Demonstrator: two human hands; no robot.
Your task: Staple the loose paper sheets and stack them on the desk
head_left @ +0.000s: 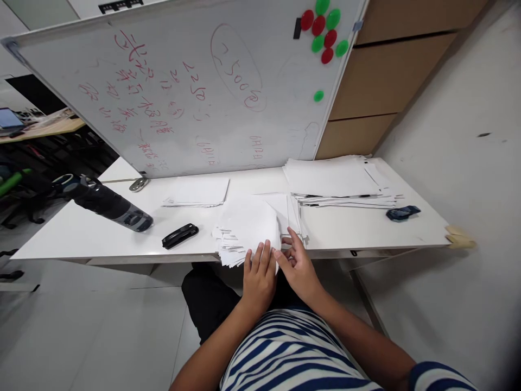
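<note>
A fanned stack of white paper (pixel 246 228) hangs over the front edge of the white table (pixel 101 233). My left hand (pixel 259 277) lies on the stack's near corner with its fingers together and stretched flat. My right hand (pixel 299 266) is beside it at the stack's right edge, thumb and fingers pinching the sheets there. Both hands touch the paper at the table's front edge.
A black stapler (pixel 179 235) lies left of the stack, a dark bottle (pixel 106 203) on its side farther left. A thin paper pile (pixel 197 193) and a larger one (pixel 337 182) sit behind. A small dark object (pixel 402 213) lies right. A whiteboard (pixel 183 81) leans behind.
</note>
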